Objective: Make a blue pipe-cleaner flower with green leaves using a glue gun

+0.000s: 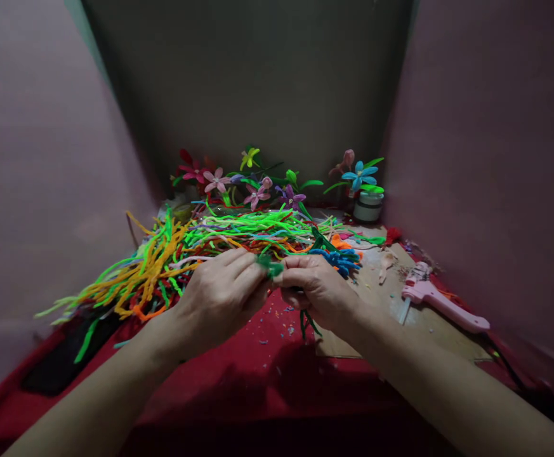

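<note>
My left hand (222, 295) and my right hand (315, 289) meet at the middle of the view, both pinching a dark green pipe cleaner (271, 266). Its fuzzy bent end shows between the fingertips. Its tail (308, 322) hangs below my right hand. Just behind the hands lies a big heap of loose pipe cleaners (200, 244) in green, orange, yellow and other colours. A blue pipe-cleaner flower (341, 259) lies right behind my right hand.
Finished pipe-cleaner flowers (257, 184) stand along the back wall, and a small white pot (368, 206) holds a blue one. A pink glue gun (436, 298) lies on a cardboard sheet (391, 298) at right. A red cloth (257, 368) covers the surface. Walls close in left and right.
</note>
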### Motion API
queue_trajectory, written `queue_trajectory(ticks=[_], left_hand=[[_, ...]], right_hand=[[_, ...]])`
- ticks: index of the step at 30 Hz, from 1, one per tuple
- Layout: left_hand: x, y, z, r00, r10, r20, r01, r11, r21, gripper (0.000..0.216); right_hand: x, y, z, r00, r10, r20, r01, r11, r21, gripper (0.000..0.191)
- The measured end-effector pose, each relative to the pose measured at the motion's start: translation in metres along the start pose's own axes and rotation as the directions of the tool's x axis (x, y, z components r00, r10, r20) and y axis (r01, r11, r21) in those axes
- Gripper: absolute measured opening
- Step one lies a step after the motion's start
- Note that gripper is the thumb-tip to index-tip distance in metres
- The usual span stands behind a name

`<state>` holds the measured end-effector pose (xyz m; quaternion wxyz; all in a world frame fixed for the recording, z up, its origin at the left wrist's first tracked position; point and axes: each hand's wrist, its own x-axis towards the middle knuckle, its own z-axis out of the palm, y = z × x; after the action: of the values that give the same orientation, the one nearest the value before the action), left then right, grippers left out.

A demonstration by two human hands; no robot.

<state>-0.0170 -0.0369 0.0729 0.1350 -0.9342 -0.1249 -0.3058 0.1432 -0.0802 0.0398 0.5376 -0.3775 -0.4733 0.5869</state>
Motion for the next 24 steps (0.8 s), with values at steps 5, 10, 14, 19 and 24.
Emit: queue_trajectory(ticks=[5,10,14,19,24], left_hand=[[0.007,0.007,-0.016,0.829,-0.456,0.323,0.558,0.698,-0.449,0.020],[0.008,0.004,-0.012,0.474,-0.418,0.775,0.798,-0.168,-0.579,0.024],[0.005,0.007,-0.015,0.438,-0.333,0.835,0.736,-0.400,-0.546,0.020],[0.002,0.012,-0.039,0.672,-0.589,0.449,0.664,0.212,-0.717,0.015],[0.001,0.016,-0.049,0.953,-0.304,-0.007,0.261,0.830,-0.493,0.007]], right_hand=[[-0.021,-0.003,0.013,0.885,-0.465,0.019,0.334,0.605,-0.723,0.018],[-0.031,0.009,0.016,0.685,-0.646,0.336,0.475,0.047,-0.879,0.016],[-0.034,0.005,0.016,0.679,-0.648,0.345,0.499,0.063,-0.864,0.018],[-0.041,-0.019,0.022,0.850,-0.527,-0.014,0.394,0.653,-0.646,0.020],[-0.038,-0.026,0.023,0.969,-0.248,-0.021,0.237,0.945,-0.224,0.019]])
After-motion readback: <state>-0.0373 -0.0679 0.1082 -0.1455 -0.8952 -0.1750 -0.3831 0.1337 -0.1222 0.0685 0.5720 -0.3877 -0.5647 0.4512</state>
